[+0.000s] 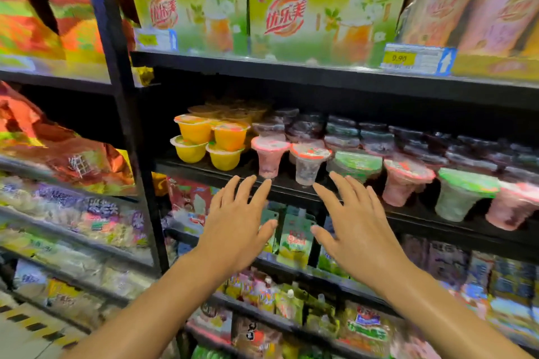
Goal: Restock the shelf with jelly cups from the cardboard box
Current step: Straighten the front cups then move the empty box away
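Nearest the camera, two bare forearms reach forward and up toward the shelving. The left hand point(233, 230) and the right hand point(354, 230) are both spread flat, fingers straight and apart, so each grip is fully open and has hold of nothing. Their fingertips sit just short of the front lip of the jelly shelf point(291, 188), side by side, which reads as a posture for squaring up or nudging cups rather than placing a new one.

Just beyond the fingertips stand two tall jelly cups with red-rimmed lids, the pink cup point(269, 156) ahead of the left hand and the clear cup point(309, 163) ahead of the right. They stand upright at the shelf's front edge, probably faced forward for shoppers. To their left, yellow jelly cups point(208, 143) are stacked two high; to their right, more pink and green-lidded cups point(466, 192) run along the edge, with dark-lidded rows behind.

Farther up, green drink multipacks point(291, 14) fill the shelf above. No cardboard box is in view.
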The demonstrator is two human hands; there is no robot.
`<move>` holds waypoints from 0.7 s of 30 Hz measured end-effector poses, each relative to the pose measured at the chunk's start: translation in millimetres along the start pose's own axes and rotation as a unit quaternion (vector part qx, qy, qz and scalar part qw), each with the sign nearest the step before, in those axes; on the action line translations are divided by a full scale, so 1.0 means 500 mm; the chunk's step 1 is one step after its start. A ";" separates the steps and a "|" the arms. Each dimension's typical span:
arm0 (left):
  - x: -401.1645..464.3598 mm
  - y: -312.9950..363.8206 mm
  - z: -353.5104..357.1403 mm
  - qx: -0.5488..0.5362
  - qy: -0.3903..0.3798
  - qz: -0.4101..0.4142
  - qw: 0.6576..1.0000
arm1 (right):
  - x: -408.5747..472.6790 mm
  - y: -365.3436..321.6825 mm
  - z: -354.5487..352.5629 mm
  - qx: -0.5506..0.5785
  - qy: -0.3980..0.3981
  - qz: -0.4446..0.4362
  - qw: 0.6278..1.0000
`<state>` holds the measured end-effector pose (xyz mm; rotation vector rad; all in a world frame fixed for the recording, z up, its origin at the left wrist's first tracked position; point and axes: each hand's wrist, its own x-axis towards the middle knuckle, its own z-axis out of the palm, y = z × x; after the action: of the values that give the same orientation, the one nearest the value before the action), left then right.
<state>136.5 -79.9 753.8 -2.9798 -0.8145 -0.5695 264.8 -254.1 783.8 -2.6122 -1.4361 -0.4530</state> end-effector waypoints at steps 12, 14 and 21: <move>0.013 -0.044 -0.035 -0.049 0.025 -0.011 0.998 | 0.065 -0.049 0.004 0.068 0.043 -0.022 0.997; 0.015 -0.059 -0.039 -0.026 0.020 -0.011 0.999 | 0.075 -0.055 0.010 0.082 0.052 -0.036 0.995; 0.041 -0.159 -0.029 -0.009 0.033 -0.022 0.999 | 0.149 -0.122 0.021 0.083 0.068 -0.046 0.993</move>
<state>108.6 -2.2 767.2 -2.9472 -0.8763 -0.6766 253.0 -158.6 795.5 -2.3466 -1.4868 -0.4899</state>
